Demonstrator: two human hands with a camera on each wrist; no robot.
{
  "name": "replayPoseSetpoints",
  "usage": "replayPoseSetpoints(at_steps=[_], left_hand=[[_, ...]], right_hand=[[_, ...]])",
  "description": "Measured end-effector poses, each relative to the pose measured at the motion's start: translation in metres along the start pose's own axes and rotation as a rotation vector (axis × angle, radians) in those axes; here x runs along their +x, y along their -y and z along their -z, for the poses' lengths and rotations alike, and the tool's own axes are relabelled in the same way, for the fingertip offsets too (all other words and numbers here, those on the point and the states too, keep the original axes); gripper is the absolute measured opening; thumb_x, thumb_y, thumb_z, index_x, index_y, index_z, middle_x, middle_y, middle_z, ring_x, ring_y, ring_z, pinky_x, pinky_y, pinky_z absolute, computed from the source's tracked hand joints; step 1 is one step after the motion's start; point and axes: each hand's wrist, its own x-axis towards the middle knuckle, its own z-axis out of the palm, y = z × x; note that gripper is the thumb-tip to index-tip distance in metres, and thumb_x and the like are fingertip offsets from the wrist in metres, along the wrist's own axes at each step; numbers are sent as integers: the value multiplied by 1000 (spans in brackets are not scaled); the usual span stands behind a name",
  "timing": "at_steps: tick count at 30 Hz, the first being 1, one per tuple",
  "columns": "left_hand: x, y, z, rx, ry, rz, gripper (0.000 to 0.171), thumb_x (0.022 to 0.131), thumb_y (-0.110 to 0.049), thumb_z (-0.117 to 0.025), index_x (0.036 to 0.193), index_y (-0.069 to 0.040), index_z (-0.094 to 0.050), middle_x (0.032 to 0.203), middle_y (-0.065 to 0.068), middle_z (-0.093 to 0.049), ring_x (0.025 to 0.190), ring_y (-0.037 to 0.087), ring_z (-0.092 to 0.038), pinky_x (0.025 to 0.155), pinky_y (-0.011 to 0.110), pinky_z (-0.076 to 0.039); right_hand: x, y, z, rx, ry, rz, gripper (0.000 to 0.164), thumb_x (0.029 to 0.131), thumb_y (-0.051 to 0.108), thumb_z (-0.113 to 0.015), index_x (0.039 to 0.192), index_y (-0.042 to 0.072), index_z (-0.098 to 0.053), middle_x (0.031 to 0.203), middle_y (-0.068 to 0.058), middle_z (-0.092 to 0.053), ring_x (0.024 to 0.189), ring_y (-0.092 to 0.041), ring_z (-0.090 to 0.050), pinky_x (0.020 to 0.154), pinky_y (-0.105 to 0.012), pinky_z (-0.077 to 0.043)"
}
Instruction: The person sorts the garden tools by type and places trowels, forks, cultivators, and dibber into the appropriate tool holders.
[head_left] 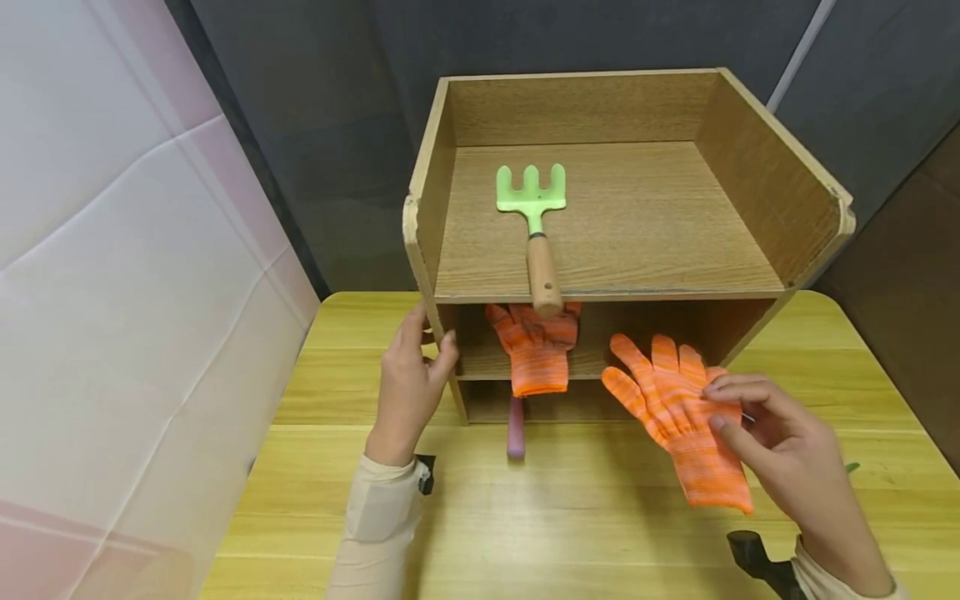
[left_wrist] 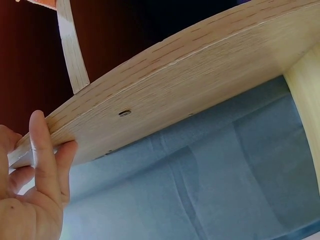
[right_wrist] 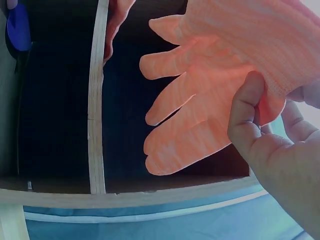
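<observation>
Facing the tan wooden shelf [head_left: 637, 217], an orange striped knitted glove [head_left: 693, 425] points lengthwise toward its opening, just left of the nearer right hand [head_left: 791, 454], whose fingers pinch its edge, while the left hand [head_left: 408, 383] grips the shelf's side.

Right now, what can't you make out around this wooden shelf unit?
Head view: the green item beside the right hand, which hides all but a tip; I can't name it.
Head view: some fingertips of the shelved orange glove, under the top board and hand fork.
Head view: the purple handle's far end, behind that glove's cuff.
</observation>
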Motion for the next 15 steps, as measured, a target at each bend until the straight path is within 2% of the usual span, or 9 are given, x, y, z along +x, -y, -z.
replayPoseSetpoints(at_steps=[3, 10, 15], left_hand=[[0, 0, 0, 0, -4, -4, 40, 86, -3, -62, 124, 2, -49, 98, 21, -63, 85, 35, -68, 52, 34, -56], [0, 0, 0, -3, -9, -16, 40, 86, -2, -62, 123, 2, -49, 98, 21, -63, 84, 35, -69, 51, 32, -56], [0, 0, 0, -2, -11, -15, 40, 86, -3, -63, 123, 2, -49, 98, 21, -63, 84, 35, -69, 52, 33, -56]], right_hand=[[6, -6, -2, 71, 28, 72, 30, 79, -30, -49, 106, -20, -56, 113, -10, -63, 114, -17, -56, 59, -21, -45], [12, -11, -5, 0, 24, 13, 31, 82, -25, -51, 108, -10, -61, 115, -1, -63, 114, -10, -57, 63, -17, -48], [18, -18, -9, -4, 5, 22, 30, 82, -24, -51, 106, -10, -61, 113, -1, -63, 106, -8, -60, 64, -14, -48]])
